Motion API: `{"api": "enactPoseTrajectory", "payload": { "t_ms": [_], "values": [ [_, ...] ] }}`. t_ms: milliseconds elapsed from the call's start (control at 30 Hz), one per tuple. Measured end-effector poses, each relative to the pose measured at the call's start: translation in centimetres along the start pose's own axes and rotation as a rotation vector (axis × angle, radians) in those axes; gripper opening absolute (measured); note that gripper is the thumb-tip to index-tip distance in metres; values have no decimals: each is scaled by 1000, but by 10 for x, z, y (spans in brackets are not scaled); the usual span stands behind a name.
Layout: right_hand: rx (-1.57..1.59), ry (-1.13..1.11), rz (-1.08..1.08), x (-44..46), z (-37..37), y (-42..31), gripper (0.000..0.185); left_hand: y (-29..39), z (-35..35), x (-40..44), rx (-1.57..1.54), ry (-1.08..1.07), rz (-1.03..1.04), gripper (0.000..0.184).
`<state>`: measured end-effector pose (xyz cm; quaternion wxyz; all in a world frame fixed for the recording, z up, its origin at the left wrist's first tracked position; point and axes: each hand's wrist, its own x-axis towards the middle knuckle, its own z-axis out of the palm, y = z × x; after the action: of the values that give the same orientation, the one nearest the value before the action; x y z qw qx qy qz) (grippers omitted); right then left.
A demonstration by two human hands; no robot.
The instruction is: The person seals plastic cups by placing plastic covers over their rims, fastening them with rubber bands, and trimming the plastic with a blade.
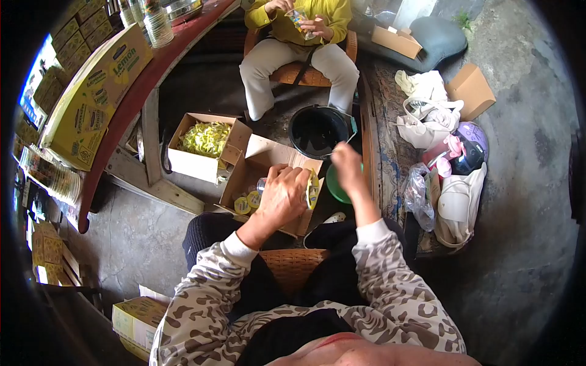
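My left hand (282, 192) is closed around a clear plastic cup with a yellow printed lid (313, 190), held sideways above an open cardboard box (266, 152). Several yellow-lidded cups (243, 205) lie in that box. My right hand (348, 166) is raised to the right of the cup, above the edge of a green container (337, 184). Motion blurs its fingers, so whether it holds anything is unclear. Just beyond stands a black bucket (317, 129) with a wire handle. A smaller box (177, 160) filled with yellow-green strips (206, 139) sits to the left.
Opposite sits a person in a yellow top (299, 36), handling a clear printed cup. On the left, a red-edged counter (97, 155) carries a lemon carton (101, 91) and stacked cups (157, 27). To the right, a patterned bench (387, 146) holds bags and a purple helmet (473, 137).
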<state>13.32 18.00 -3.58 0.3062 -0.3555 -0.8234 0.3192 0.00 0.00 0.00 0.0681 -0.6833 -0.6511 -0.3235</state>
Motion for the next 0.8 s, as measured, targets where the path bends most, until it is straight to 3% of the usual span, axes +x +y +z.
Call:
{"api": "enactPoseTrajectory", "payload": {
  "t_ms": [67, 100, 167, 233, 300, 400, 567, 800],
  "values": [
    [31, 70, 61, 3, -11, 7, 21, 5, -6, 0, -7, 108, 32, 30],
    [195, 36, 73, 0, -10, 0, 21, 0, -12, 0, 2, 108, 40, 30],
    [331, -87, 97, -7, -12, -7, 20, -8, -11, -2, -124, 44, -163, 46],
    [354, -150, 75, -19, -2, -24, 19, -17, -8, 0, -160, 53, -226, 51],
    [291, -198, -145, -21, 6, -28, 15, -24, -6, 0, -203, 52, -256, 56],
    [299, -241, -72, -17, 17, -30, 15, -24, -9, -3, -225, 70, -225, 60],
    [616, -169, 46, -20, 16, -42, 20, -28, -9, -3, -227, 29, -224, 62],
    [411, -266, 16, -23, 19, -44, 16, -28, 2, -4, -169, 8, -206, 56]
  ]
}}
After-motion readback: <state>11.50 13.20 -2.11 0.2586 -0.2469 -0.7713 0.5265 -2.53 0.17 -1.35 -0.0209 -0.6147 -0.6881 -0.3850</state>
